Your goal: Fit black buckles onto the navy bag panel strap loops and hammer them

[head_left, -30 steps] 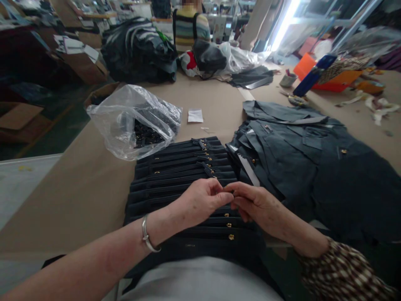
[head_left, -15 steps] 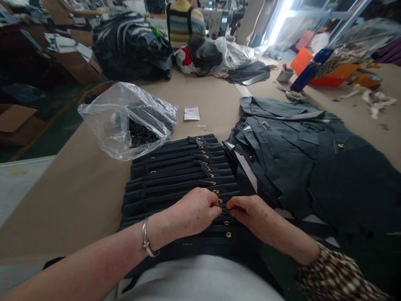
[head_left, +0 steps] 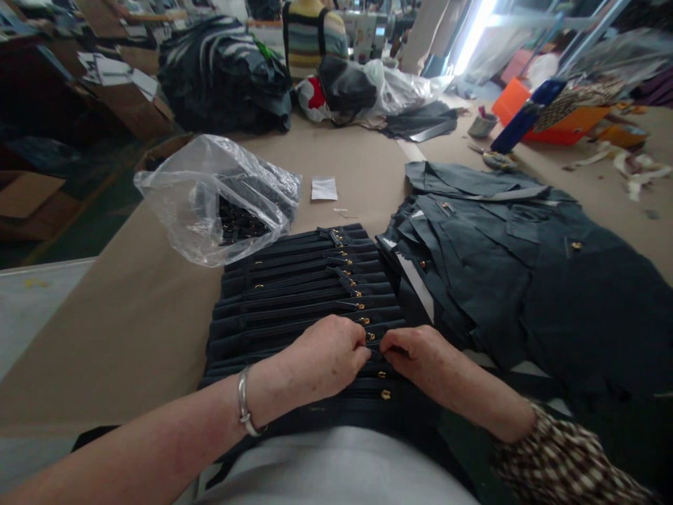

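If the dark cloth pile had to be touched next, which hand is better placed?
Probably the right hand: the dark cloth pile lies on its side. The left hand is farther away, over the zippered pieces.

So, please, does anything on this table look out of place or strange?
I see no clear damage. The zippered pieces lie in fairly even rows, but a few zipper ends slant out of line. Farther off at the right, white scraps lie tangled on the table, which looks untidy.
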Motion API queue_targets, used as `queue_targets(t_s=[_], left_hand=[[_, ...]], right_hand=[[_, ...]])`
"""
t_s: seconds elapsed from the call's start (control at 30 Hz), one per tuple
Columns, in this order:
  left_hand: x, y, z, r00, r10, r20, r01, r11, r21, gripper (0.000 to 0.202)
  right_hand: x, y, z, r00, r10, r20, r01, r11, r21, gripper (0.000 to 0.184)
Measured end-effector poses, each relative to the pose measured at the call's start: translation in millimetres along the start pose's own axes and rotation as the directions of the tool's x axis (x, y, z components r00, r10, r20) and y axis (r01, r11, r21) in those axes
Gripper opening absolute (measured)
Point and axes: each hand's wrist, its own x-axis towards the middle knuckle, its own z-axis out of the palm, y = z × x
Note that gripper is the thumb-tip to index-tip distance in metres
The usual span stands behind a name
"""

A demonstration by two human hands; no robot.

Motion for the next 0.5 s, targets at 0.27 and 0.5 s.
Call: queue_targets(t_s=[0.27,0.5], left_hand=[[-1.0,5.3,0.6,1.0,-0.003,0.004,0.002,0.997,0.072,0.026],[-4.0,1.9,1.6,0.999,-0.02,-0.046,0.03,0.974,0.226,0.027]], right_hand=[[-1.0,1.9,3.1,1.0,-0.011,0.006,0.011,0.999,-0.035,0.017],[-2.2,-1.7,7.5,1.0,0.027,-0.011,-0.028,0.991,-0.128,0.014]])
